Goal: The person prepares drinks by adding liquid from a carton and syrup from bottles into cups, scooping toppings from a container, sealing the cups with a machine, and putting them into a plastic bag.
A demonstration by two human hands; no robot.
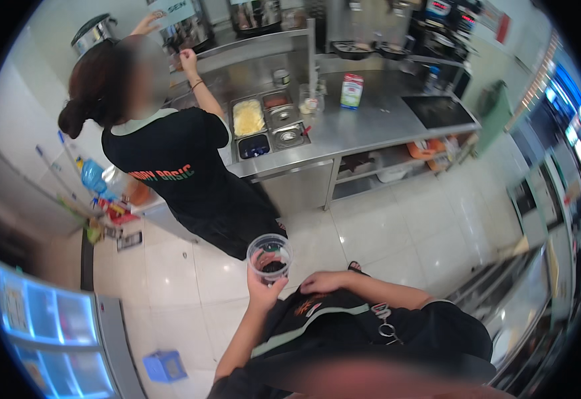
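My left hand (265, 294) is closed around a clear plastic cup (271, 249) with something dark at its bottom, held upright in front of my body with its open top facing the camera. My right hand (321, 282) rests against the front of my black apron (340, 319), its fingers curled; whether it pinches the cloth is not plain. Metal rings hang on the clothing near my chest. Beyond the cup stands a co-worker in black, both hands raised by the metal dispensers at the back.
A steel counter (370, 117) carries topping pans (248, 118), a carton (352, 92) and a black mat (438, 111). The co-worker (170, 154) stands close on the left. A blue plastic stool (164, 365) is on the tiled floor, near a lit display fridge (53, 319).
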